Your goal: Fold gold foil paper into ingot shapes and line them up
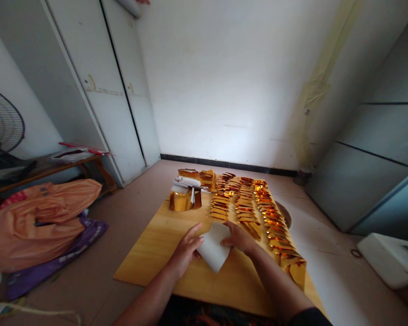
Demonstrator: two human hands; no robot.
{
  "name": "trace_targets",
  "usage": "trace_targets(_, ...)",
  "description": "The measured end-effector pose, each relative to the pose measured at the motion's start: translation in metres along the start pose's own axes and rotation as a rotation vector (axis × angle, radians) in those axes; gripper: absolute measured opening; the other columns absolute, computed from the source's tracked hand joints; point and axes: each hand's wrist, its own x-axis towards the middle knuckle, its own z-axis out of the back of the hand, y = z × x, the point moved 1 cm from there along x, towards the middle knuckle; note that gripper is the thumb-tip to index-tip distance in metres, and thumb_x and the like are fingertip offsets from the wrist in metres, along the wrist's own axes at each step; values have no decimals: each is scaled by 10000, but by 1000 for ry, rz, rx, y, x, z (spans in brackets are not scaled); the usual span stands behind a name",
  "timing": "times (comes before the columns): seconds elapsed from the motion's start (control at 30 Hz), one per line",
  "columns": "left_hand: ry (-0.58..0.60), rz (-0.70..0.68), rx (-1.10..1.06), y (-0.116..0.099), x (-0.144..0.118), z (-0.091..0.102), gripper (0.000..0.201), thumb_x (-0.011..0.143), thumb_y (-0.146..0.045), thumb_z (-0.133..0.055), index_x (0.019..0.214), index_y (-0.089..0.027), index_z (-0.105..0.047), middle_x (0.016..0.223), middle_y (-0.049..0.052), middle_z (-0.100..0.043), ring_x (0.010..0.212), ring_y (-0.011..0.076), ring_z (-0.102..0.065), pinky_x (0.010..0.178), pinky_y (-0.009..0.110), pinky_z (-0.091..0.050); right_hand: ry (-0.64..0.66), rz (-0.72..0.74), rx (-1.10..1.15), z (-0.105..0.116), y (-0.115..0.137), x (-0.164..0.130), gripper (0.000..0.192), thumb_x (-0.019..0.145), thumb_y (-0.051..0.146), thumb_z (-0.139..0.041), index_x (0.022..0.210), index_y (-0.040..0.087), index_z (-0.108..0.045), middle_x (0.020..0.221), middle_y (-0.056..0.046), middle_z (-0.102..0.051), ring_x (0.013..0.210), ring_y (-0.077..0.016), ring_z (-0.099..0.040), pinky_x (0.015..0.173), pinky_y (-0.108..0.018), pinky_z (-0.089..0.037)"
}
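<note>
A plain pale grey sheet of paper (214, 249), slightly curved, is held above the wooden board (163, 235) between both hands. My left hand (187, 249) grips its left edge, thumb on top and fingers underneath. At the upper right edge, my right hand (237, 237) pinches it the same way. Beyond the hands lie several overlapping rows of shiny gold foil pieces (246, 199). To the far left stands a curled gold foil sheet (181, 201), with white paper pieces (187, 182) behind it. The underside of the held sheet is hidden.
A grey cabinet (122, 90) stands at the back left, and a grey refrigerator-like unit (370, 136) at the right. Orange and purple bags (54, 217) lie on the floor by a low wooden bench (104, 174). A white box (391, 260) sits at the lower right.
</note>
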Motion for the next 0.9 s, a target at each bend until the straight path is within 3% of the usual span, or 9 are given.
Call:
trace_targets(0.13, -11, -64, 410, 4, 8, -10, 420, 684, -294, -625, 1084, -179, -680, 845, 54, -721, 759, 198, -641, 676, 277, -487, -202, 124, -560, -4, 4, 11, 640, 566, 52, -604, 1184, 195, -526, 1041, -76, -661, 887, -202, -626, 719, -277, -468)
trace_targets(0.27, -37, -143, 712, 7, 12, -18, 342, 680, -238, -566, 973, -202, -737, 1042, 84, -720, 990, 264, -648, 917, 361, -465, -313, 174, -816, -11, 9, 9, 694, 647, 132, -653, 1304, 200, -440, 1191, -123, -573, 976, -233, -589, 736, -300, -458)
trace_targets(0.33, 7, -163, 772, 6, 11, -18, 408, 681, -194, -526, 1037, -222, -722, 1091, 72, -706, 1027, 261, -641, 947, 360, -454, -366, 219, -930, -13, 11, 4, 616, 693, 169, -654, 1277, 223, -465, 1255, -122, -523, 1049, -248, -536, 766, -317, -440)
trace_targets(0.43, 146, -195, 802, 1, 8, -14, 599, 629, -87, -472, 1180, -239, -651, 1137, 45, -689, 1011, 234, -644, 920, 322, -473, -361, 354, -1068, -15, 9, -4, 295, 802, 173, -583, 1089, 237, -574, 1202, -85, -551, 1034, -230, -499, 785, -320, -398)
trace_targets(0.5, 230, -216, 891, -1, 5, -11, 687, 609, -37, -451, 1252, -235, -594, 1149, 44, -681, 984, 215, -642, 895, 301, -478, -269, 445, -1110, -19, 3, -8, 128, 883, 182, -505, 948, 231, -603, 1023, -48, -608, 937, -195, -508, 763, -304, -371)
trace_targets(0.63, 251, -309, 1156, 0, 3, -10, 644, 650, -3, -451, 1238, -225, -594, 1140, 60, -651, 990, 188, -604, 892, 274, -458, -240, 474, -1098, -26, -10, -12, 150, 936, 247, -472, 870, 222, -604, 905, -28, -611, 890, -181, -498, 745, -293, -333)
trace_targets(0.8, 159, -469, 1345, 9, -3, -12, 511, 762, -11, -402, 1137, -253, -651, 931, 50, -609, 878, 161, -570, 789, 252, -462, -261, 440, -1016, -27, -12, -19, 184, 949, 276, -456, 912, 223, -629, 940, -39, -621, 910, -175, -496, 765, -280, -323)
trace_targets(0.9, 59, -604, 1397, 12, -5, -12, 402, 798, -48, -442, 1009, -270, -701, 971, 58, -588, 945, 186, -534, 838, 306, -447, -260, 413, -976, -26, -10, -20, 179, 937, 239, -470, 931, 228, -648, 955, -35, -633, 909, -169, -503, 775, -274, -335)
